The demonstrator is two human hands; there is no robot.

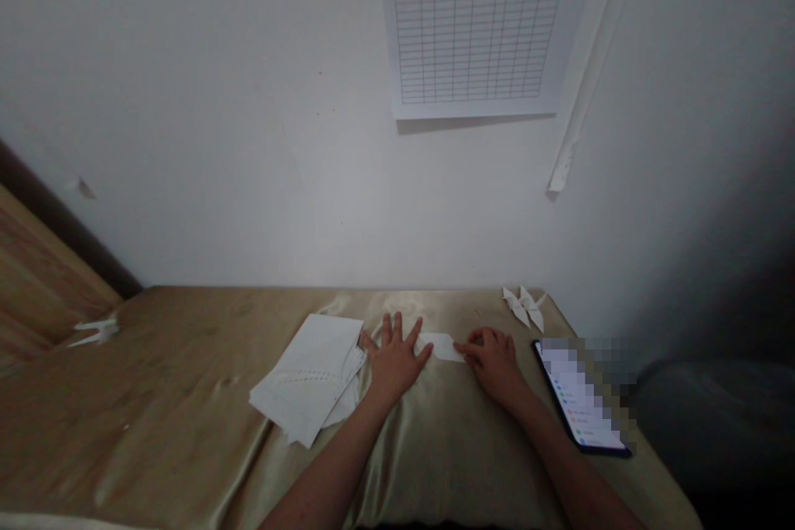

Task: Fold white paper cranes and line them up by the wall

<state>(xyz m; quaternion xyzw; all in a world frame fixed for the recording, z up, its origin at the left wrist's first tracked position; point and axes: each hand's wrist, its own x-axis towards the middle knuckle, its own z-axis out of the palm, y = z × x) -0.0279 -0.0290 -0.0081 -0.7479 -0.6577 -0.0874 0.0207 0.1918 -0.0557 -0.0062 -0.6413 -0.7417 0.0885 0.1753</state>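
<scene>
Bare forearms (329, 464) are reaching over gold satin (447, 447); the left hand (394, 360) is pressing flat, fingers splayed and empty, while right fingertips (469, 344) are steadying a white paper strip (440, 346) lying between both hands.

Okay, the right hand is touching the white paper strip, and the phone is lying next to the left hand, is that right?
Not quite: the phone lies next to the right hand, not the left hand, as the head view shows. The rest stands.
</scene>
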